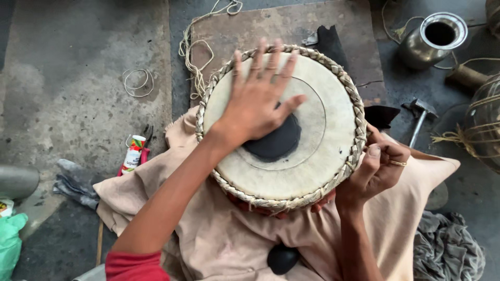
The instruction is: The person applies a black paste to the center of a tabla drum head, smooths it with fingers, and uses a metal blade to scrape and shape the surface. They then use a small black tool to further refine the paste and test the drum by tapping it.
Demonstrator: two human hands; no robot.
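A round drum (312,166) with a pale skin head, a black centre patch (278,140) and a braided rim rests on a beige cloth (219,239) over my lap. My left hand (258,99) lies flat on the drumhead with fingers spread, its palm covering part of the black patch. At the drum's right edge, my right hand (375,169) grips the braided rim with the thumb on top. A smooth black stone (282,258) lies on the cloth below the drum.
A small tube (133,154) and red-handled pliers lie at left beside a grey rag (75,182). Cord loops (138,82) rest on the concrete. A metal pot (429,37), a hammer (419,115) and another roped drum (484,125) sit at right. A board (291,26) lies behind.
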